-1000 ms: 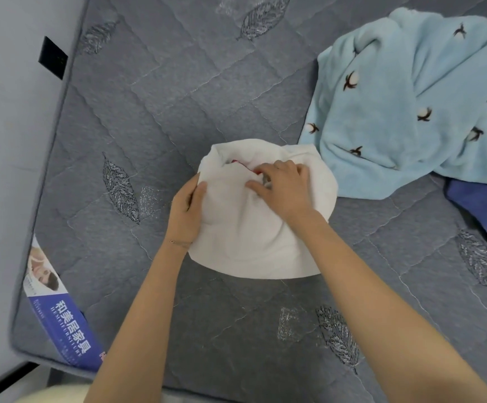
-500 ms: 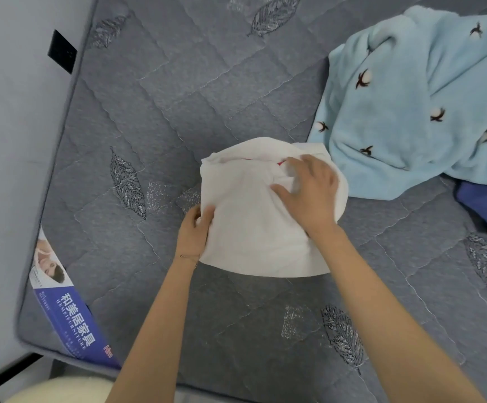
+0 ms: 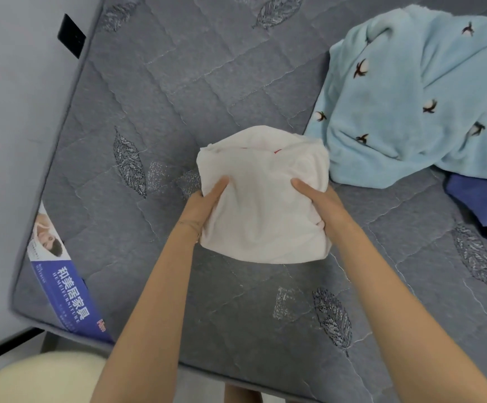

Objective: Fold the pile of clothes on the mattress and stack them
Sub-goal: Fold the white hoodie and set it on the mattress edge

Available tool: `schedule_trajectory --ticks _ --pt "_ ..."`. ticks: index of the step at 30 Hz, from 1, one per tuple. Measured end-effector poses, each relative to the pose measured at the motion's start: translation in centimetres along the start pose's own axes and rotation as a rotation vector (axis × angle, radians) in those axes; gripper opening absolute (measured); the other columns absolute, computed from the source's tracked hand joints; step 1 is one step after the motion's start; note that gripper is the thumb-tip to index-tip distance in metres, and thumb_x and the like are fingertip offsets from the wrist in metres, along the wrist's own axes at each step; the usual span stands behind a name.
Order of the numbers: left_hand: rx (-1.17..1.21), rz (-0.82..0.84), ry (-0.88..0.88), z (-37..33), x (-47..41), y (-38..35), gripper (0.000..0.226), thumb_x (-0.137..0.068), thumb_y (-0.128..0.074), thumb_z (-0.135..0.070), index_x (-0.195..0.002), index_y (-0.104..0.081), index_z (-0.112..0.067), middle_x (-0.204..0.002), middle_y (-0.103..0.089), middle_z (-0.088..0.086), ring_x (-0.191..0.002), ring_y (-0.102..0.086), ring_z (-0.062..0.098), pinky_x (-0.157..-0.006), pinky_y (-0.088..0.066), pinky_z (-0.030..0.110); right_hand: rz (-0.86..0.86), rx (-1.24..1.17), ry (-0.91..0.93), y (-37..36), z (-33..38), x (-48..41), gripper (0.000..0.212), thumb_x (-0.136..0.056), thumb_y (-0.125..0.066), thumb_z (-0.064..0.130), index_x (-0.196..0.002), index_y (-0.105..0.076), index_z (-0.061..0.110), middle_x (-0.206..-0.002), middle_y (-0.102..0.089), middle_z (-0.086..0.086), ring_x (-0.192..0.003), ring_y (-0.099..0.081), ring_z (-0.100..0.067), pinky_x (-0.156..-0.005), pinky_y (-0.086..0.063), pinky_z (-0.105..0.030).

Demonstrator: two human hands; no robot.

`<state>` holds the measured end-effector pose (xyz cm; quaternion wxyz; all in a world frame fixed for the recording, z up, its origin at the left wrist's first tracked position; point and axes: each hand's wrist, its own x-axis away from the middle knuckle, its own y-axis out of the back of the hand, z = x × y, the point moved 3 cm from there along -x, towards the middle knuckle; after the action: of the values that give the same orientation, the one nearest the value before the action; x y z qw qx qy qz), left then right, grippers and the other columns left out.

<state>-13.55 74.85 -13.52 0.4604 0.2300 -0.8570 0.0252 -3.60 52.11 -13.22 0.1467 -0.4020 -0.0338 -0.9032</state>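
Folded white soft-cloth garment [image 3: 262, 199], one, a sliver of red showing at its far edge: middle of the grey quilted mattress with leaf embroidery [image 3: 178, 97], held at both sides; whether it is lifted clear of the surface cannot be told. Left hand [image 3: 204, 202]: grips the garment's left edge, thumb on top, fingers hidden beneath. Right hand [image 3: 317, 202]: grips the right edge likewise, thumb on top, fingers out of sight under the cloth. Pale blue fleece garment with a dark flower print [image 3: 411, 106]: crumpled, far right, just beside the white one. Dark blue cloth [image 3: 475, 199]: right edge, partly under the fleece. Blue-and-white printed label [image 3: 61, 280]: near-left corner of the mattress.
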Motion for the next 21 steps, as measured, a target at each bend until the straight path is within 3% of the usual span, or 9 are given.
schedule_trajectory --ticks 5,8,12,21 --pt "0.057 -0.034 -0.105 0.3 4.2 3.4 0.033 -0.078 -0.073 -0.041 -0.101 -0.063 -0.019 -0.100 -0.068 -0.002 -0.091 -0.065 0.014 -0.068 -0.049 0.025 0.012 -0.064 0.019 -2.5 0.0 4.1 0.046 -0.076 -0.080 0.028 -0.118 -0.062 0.020 -0.111 -0.071 0.003 -0.102 -0.067 -0.013 -0.094 -0.052 -0.035" --pt "0.099 -0.111 -0.140 1.2 6.5 7.3 0.024 -0.079 -0.073 -0.036 -0.094 -0.065 -0.020 -0.097 -0.069 -0.002 -0.089 -0.065 0.015 -0.072 -0.052 0.028 -0.002 -0.108 0.045 -6.0 -0.1 6.7 0.045 -0.075 -0.081 0.025 -0.116 -0.065 0.015 -0.107 -0.073 0.000 -0.100 -0.068 -0.016 -0.089 -0.054 -0.034" --pt "0.043 -0.207 -0.176 1.6 8.0 13.2 0.022 -0.080 -0.073 -0.036 -0.084 -0.062 -0.017 -0.088 -0.067 -0.001 -0.080 -0.063 0.015 -0.067 -0.050 0.026 -0.084 -0.190 0.029 -12.1 -1.4 9.5 0.040 -0.076 -0.081 0.025 -0.111 -0.067 0.011 -0.102 -0.073 -0.003 -0.093 -0.070 -0.017 -0.082 -0.057 -0.032" --pt "-0.142 -0.254 -0.188 5.5 6.9 27.3 0.026 -0.077 -0.076 -0.040 -0.080 -0.062 -0.019 -0.082 -0.066 -0.006 -0.076 -0.061 0.013 -0.067 -0.049 0.023 -0.264 -0.251 0.028 -25.5 -8.4 13.0 0.027 -0.076 -0.081 0.029 -0.097 -0.067 0.018 -0.096 -0.073 0.001 -0.092 -0.069 -0.017 -0.087 -0.056 -0.038"
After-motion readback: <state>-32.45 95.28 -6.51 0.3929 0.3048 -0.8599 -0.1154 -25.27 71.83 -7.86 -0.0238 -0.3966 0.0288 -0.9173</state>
